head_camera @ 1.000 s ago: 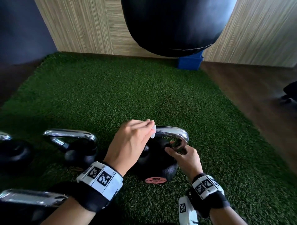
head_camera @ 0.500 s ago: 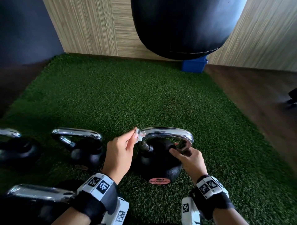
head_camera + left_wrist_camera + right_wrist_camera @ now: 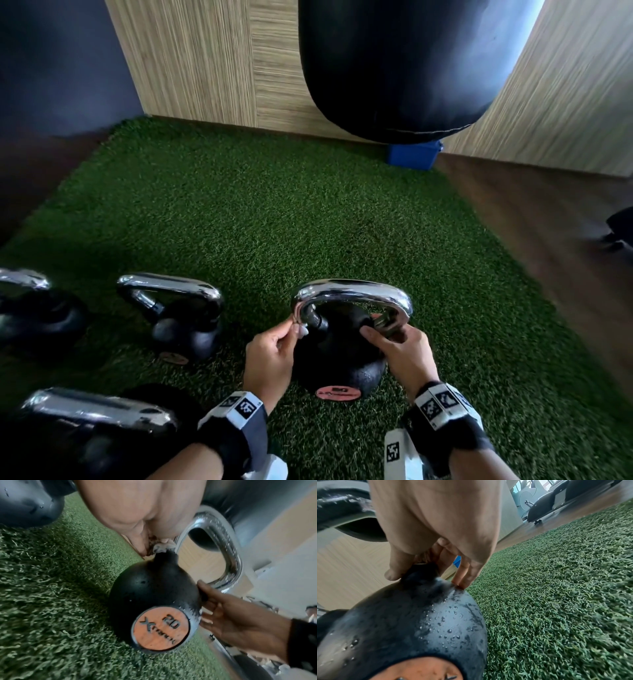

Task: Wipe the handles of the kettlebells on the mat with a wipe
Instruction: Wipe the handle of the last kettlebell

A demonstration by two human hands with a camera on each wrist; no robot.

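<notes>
The person's left hand [image 3: 270, 353] pinched a small crumpled white wipe [image 3: 163, 547] between thumb and fingertips against the left leg of the chrome handle [image 3: 352, 291], just above where that leg joined the round black cast-iron kettlebell [image 3: 337, 356]. The right hand [image 3: 402, 346] curled round the handle's right leg at its foot, thumb on the near side, apparently steadying the weight. The kettlebell stood upright on the green artificial-turf mat [image 3: 308, 222], its orange label disc facing the person. The handle's long axis ran left to right, directly beyond both hands, the left hand nearer the wiped end. The handle arched bright and mirror-like, flecked with fine droplets; beads of moisture also dotted the black body. Judging from this, the remaining stroke would follow the leg downward or travel back along the arch.
</notes>
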